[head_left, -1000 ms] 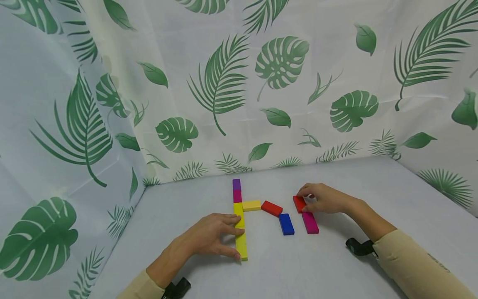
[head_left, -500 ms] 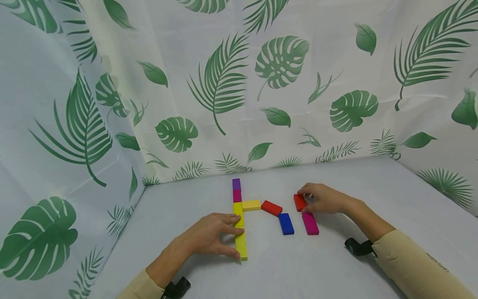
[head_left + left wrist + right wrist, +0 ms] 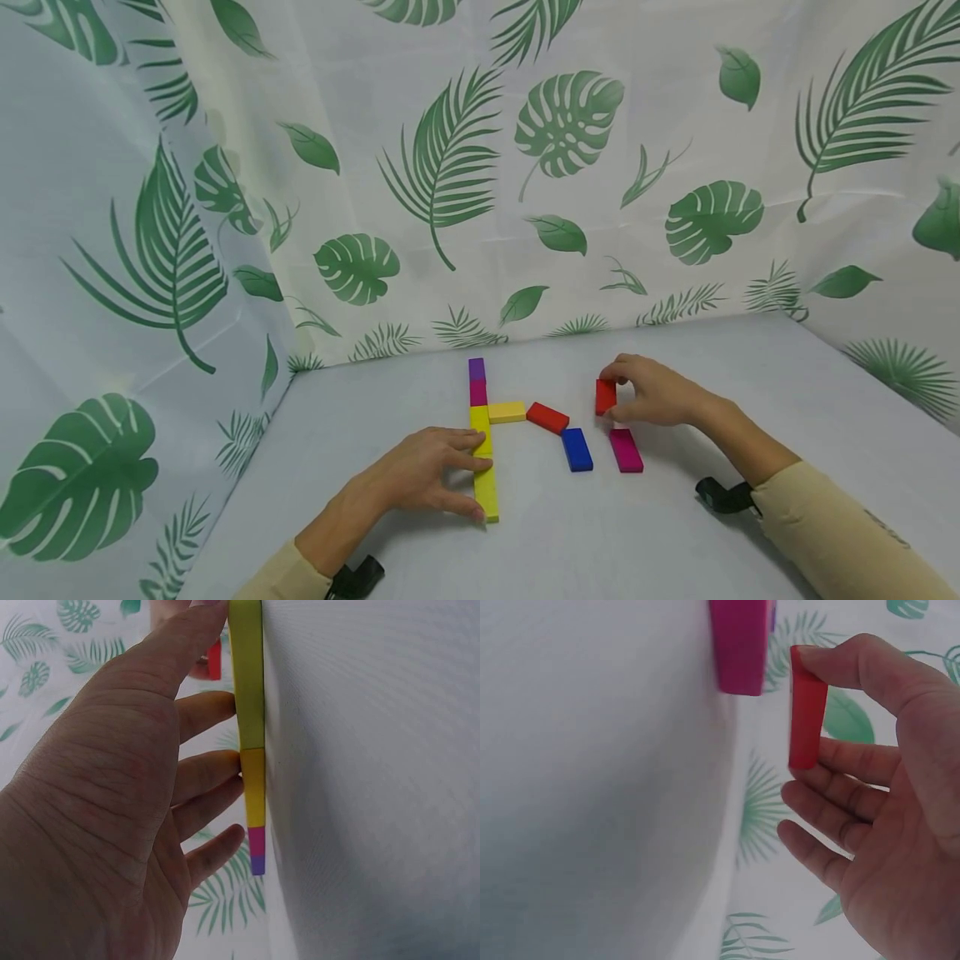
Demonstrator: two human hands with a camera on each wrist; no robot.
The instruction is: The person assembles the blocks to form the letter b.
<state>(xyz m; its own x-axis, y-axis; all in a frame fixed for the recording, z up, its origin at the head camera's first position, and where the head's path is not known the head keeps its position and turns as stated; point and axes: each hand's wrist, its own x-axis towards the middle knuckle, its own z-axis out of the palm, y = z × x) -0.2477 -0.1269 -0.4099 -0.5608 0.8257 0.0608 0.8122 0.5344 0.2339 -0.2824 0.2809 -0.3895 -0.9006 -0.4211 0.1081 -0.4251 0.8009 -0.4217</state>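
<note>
My right hand [image 3: 656, 396] pinches a red block [image 3: 807, 712] by its two ends, thumb at one and fingertips at the other. In the right wrist view the block is raised off the table. Just nearer than it lies a magenta block [image 3: 626, 451]. My left hand [image 3: 423, 471] rests its extended fingertips and thumb along two yellow blocks [image 3: 485, 492] that lie end to end. Beyond them the same line carries on with a magenta block [image 3: 477, 392] and a purple one [image 3: 476, 369].
A light yellow block [image 3: 507, 412] juts right from the line. Close to its end lies another red block [image 3: 547, 418], then a blue block [image 3: 577, 450]. A leaf-patterned cloth [image 3: 450, 183] hangs behind the white table [image 3: 555, 542].
The red block in my right hand has turned straighter and moved away from the magenta block, lifting with the hand. My left hand stays in place.
</note>
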